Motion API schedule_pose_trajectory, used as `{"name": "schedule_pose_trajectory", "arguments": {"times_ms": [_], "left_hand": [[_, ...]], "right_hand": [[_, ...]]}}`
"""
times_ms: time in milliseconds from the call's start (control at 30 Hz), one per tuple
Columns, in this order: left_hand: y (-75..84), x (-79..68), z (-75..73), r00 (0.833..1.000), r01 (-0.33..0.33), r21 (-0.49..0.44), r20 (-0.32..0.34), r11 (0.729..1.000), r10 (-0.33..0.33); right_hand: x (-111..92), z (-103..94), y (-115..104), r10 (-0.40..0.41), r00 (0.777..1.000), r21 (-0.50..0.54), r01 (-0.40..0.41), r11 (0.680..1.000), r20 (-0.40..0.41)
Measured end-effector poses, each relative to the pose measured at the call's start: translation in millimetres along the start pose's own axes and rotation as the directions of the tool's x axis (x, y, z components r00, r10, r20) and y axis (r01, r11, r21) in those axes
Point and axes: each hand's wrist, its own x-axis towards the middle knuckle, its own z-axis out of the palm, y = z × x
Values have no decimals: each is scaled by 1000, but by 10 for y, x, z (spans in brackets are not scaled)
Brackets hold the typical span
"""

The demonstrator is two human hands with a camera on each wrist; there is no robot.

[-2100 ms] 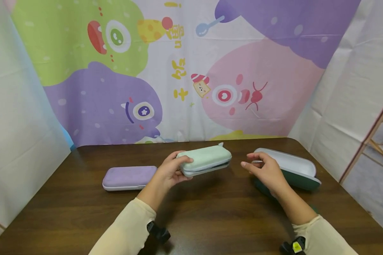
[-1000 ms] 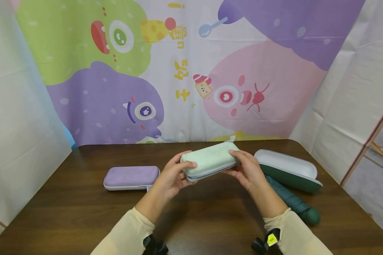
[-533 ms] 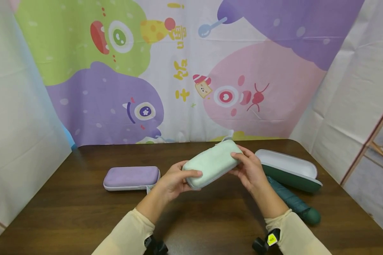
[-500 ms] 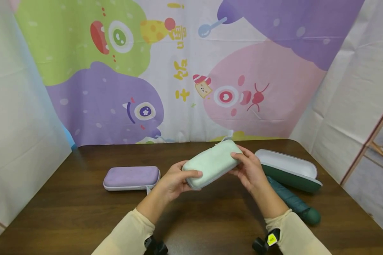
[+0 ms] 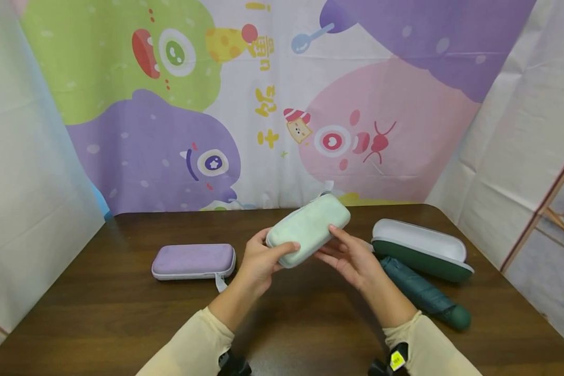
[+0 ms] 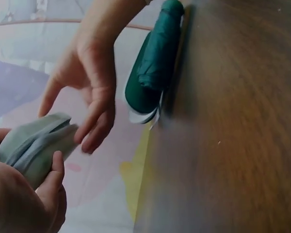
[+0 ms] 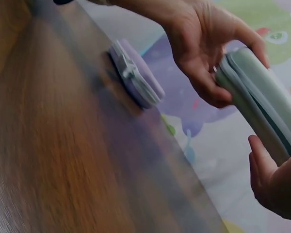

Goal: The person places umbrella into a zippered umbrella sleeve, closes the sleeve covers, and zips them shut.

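Observation:
A mint-green zip case (image 5: 310, 230) is held tilted above the table, smooth lid facing up. My left hand (image 5: 258, 258) grips its left end, thumb on top. At its near right edge, my right hand (image 5: 352, 258) has the thumb tip against the lid and the fingers spread low beside it. The right wrist view shows a dark slit between the halves of the mint-green case (image 7: 262, 102), along the grey zip edge. In the left wrist view the right hand (image 6: 89, 82) stands spread at the far end of the case (image 6: 39, 145).
A purple zip case (image 5: 192, 260) lies shut at the left, its grey strap hanging toward me. On the right, an open dark-green case (image 5: 423, 258) with a pale lining lies behind a folded dark-green umbrella (image 5: 418, 287). The wooden table (image 5: 282, 329) ends at a cartoon cloth.
My right hand came over from the green case to the mint-green case's right end, then slid to its near edge with looser fingers. The mint-green case has turned, its right end swinging away.

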Motion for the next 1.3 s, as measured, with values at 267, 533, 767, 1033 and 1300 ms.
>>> {"name": "schedule_pose_trajectory", "arguments": {"times_ms": [267,533,767,1033,1300], "left_hand": [[-39,-38,27,995,1,-12,98,1000,0],[-12,15,-75,903,315,-262,379,912,-203],[-23,-50,-51,777,435,-316,605,843,-174],[4,-86,-17,876,235,-317,480,919,-59],[-37,-84,14,961,15,-215,272,976,45]], "right_hand": [[14,59,31,-59,997,78,56,995,44],[-2,-34,-15,-206,968,148,184,972,144],[7,-78,-23,-283,899,211,222,952,334],[-6,-60,-97,-279,917,53,276,960,284],[-95,87,-183,-208,978,-196,208,958,20]]}}
